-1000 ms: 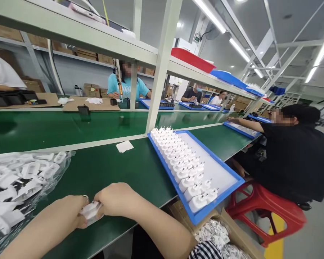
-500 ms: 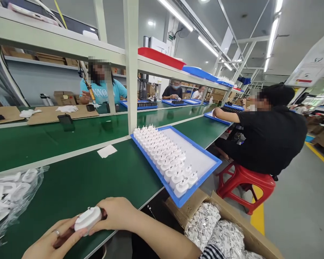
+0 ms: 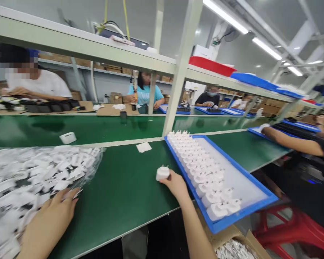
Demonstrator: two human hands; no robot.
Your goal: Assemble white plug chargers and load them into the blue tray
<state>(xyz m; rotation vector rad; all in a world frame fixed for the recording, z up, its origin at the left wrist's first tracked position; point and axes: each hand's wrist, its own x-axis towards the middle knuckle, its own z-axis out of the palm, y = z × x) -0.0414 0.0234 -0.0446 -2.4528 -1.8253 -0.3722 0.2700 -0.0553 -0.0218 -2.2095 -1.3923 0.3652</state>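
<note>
My right hand (image 3: 176,187) grips a white plug adapter (image 3: 162,173) by its right side, just over the green table and left of the blue tray (image 3: 217,226). Two metal pins point up from the adapter's top. My left hand (image 3: 52,214) reaches over the near right edge of a heap of white plastic parts (image 3: 43,171) on clear plastic film. Its fingers are slightly bent and touch or hover over the parts; the fingertips are partly hidden, and no held part shows. Rows of white plug adapters (image 3: 197,162) stand pins-up along the tray's left side.
A paper slip (image 3: 144,147) lies on the table. A white part (image 3: 68,138) sits on the green strip (image 3: 105,126) behind the heap. A shelf post (image 3: 178,72) rises behind the tray. A carton (image 3: 250,241) and red stool (image 3: 294,230) stand below right. Co-workers sit around.
The view has swung left. My hands, earlier together on the white adapter, are now apart: the right carries it toward the tray; the left has let go and moved to the heap.
</note>
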